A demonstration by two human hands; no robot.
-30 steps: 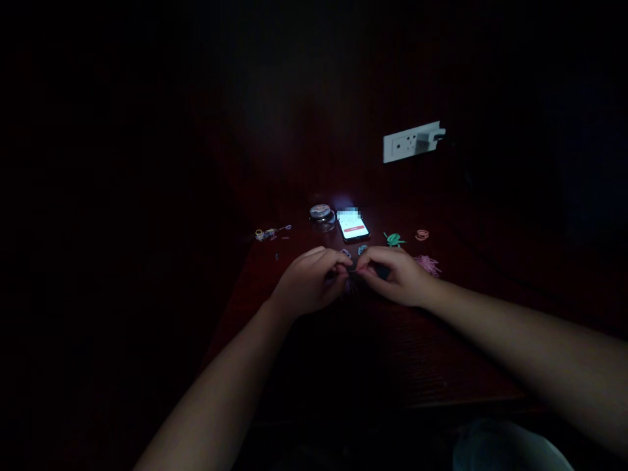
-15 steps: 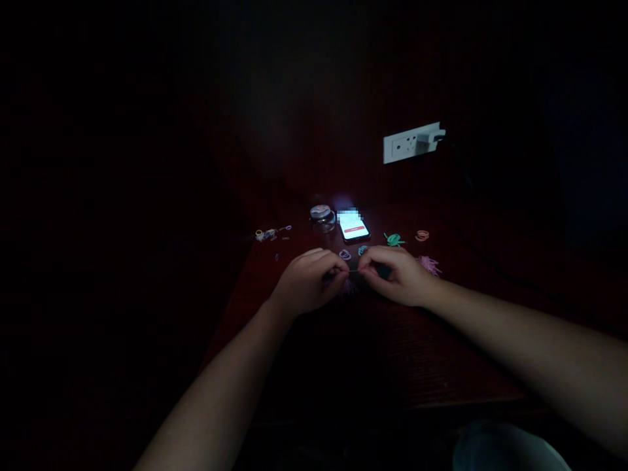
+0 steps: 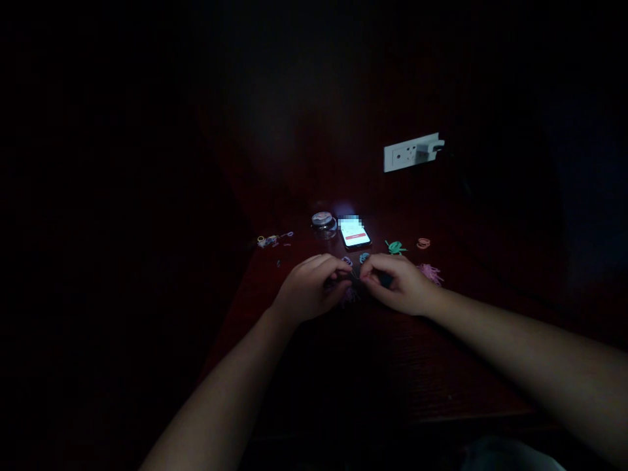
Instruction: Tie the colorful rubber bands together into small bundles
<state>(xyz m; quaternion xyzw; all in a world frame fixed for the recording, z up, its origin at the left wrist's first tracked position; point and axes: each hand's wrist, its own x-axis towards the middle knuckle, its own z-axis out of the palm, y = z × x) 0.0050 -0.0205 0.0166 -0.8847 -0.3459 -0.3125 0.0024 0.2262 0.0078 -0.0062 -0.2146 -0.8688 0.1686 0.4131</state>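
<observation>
Over the dark red table my left hand (image 3: 314, 284) has its thumb and forefinger slightly apart, with a thin strand near the fingertips. Close to its right, my right hand (image 3: 395, 282) pinches the thin strand (image 3: 355, 272), whose ends are too small to make out. Just behind the fingertips lie a small purple loop pile (image 3: 347, 260) and a blue loop pile (image 3: 364, 258). Purple strands (image 3: 350, 296) show below my left fingertips. A pink bundle of strands (image 3: 430, 273) is beside my right wrist.
A lit phone (image 3: 356, 234) lies behind the hands, beside a lidded round jar (image 3: 323, 222). Green loops (image 3: 395, 247) and orange loops (image 3: 423, 243) are to the right, mixed small bands (image 3: 269, 241) at the left. A wall socket (image 3: 411, 152) holds a plug.
The left thumb and forefinger have parted, and the strand stretched between the hands now hangs slack. The whole view has shifted slightly, so the scene sits lower.
</observation>
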